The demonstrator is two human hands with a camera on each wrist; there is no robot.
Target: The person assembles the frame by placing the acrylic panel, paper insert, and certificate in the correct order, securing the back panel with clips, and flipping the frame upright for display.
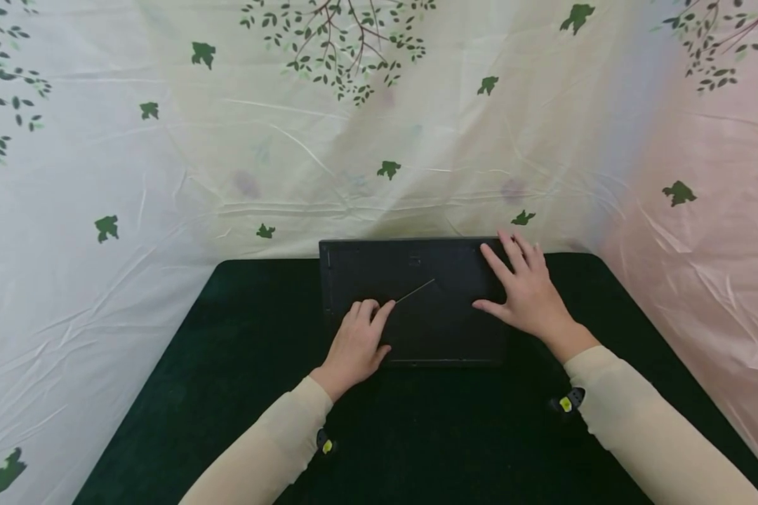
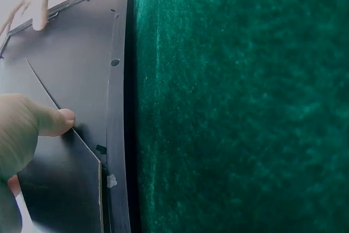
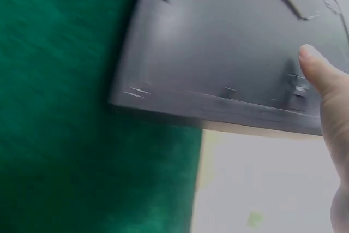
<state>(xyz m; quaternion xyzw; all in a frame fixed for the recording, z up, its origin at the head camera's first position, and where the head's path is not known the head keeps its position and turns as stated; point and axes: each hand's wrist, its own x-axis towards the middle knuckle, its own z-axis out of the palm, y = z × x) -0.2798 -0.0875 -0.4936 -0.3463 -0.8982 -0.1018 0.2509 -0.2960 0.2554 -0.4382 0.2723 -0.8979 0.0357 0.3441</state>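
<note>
A black picture frame [image 1: 455, 330] lies back side up on the dark green tabletop. On its back a flat black stand flap [image 2: 60, 184] shows a thin pale edge, slanting up and right in the head view. My left hand [image 1: 355, 345] holds this flap, its thumb [image 2: 62, 119] across the edge in the left wrist view; the other fingers are mostly hidden there. Over the frame's right side, my right hand [image 1: 530, 298] has its fingers spread. Its fingertips lie around the far right corner, and its thumb [image 3: 316, 69] reaches over the backing.
Small metal fittings [image 3: 298, 94] sit along the frame's border. Dark green cloth [image 1: 417, 435] covers the table in front of the frame. Pale fabric with green leaf prints [image 1: 388, 133] hangs behind the table's far edge and at both sides.
</note>
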